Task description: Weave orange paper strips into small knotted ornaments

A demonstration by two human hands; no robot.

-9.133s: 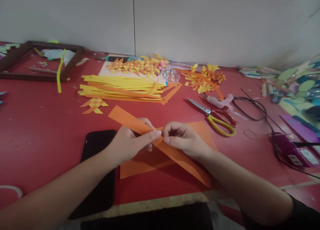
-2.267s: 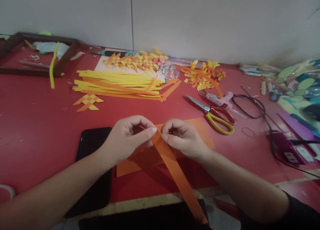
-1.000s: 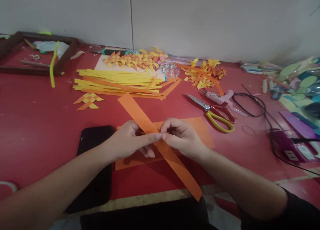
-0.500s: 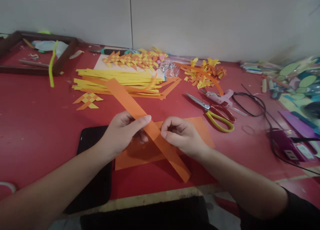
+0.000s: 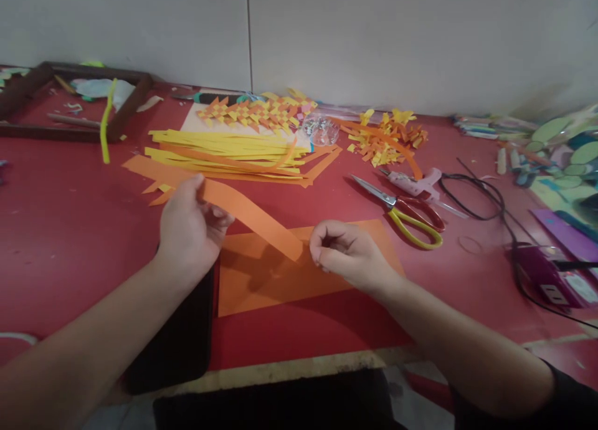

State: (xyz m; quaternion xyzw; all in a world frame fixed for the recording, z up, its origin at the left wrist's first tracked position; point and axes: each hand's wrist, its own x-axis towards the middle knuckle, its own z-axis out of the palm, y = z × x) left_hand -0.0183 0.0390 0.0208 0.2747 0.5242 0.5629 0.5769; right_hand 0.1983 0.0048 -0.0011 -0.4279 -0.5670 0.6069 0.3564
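- The left hand [image 5: 189, 227] pinches the orange paper strip [image 5: 243, 209] between thumb and fingers, well left of centre, with the strip's far end reaching out past the hand toward the left.
- The right hand [image 5: 343, 255] is curled, fingertips drawn together at the strip's near end; whether it actually grips that end cannot be told (the fingers hide the contact).
- The strip hangs in a shallow arc above the orange sheet [image 5: 280, 277], which lies flat on the red worktop [image 5: 70, 230].
- To handle the strip well, judged from its bow: keep the pinch light, hold by the edges, and keep the span between the hands taut enough that no stray crease forms.
- Behind the hands lies a pile of yellow and orange strips [image 5: 233, 156]; the strip's far end comes close to it and could snag.
- A small woven piece [image 5: 161, 192] lies just behind the left hand, partly hidden.
- A black phone [image 5: 180, 330] lies under the left wrist, just beside the sheet.
- To the right, apart from the hands: scissors [image 5: 406, 212], a glue gun [image 5: 413, 182] and a black cable [image 5: 486, 199].
- Further back: woven pieces [image 5: 255, 113], paper offcuts [image 5: 385, 140] and a wooden frame [image 5: 75, 103] (far left corner).
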